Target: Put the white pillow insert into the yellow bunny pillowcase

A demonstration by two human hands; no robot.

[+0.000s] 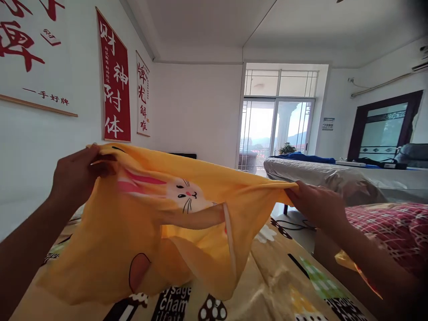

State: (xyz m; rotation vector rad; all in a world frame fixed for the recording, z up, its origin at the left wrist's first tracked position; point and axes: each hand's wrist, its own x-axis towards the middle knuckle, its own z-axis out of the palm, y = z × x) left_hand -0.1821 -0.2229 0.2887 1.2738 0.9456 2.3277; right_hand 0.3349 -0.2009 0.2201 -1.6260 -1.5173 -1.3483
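Both forearms reach forward and apart, the left hand (75,176) pinching one upper corner and the right hand (317,205) pinching the other corner of a yellow pillowcase (140,232) (a rabbit face is printed on it), stretched in air above the patterned bedsheet (274,276), with red wall scrolls (115,76) behind.

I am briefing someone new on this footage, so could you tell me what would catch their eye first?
A bright yellow cloth printed with a rabbit face hangs stretched across the middle, the left hand and right hand each gripping an upper corner. Behind it, red calligraphy banners line the left wall, and a sunlit glass door glows beyond.
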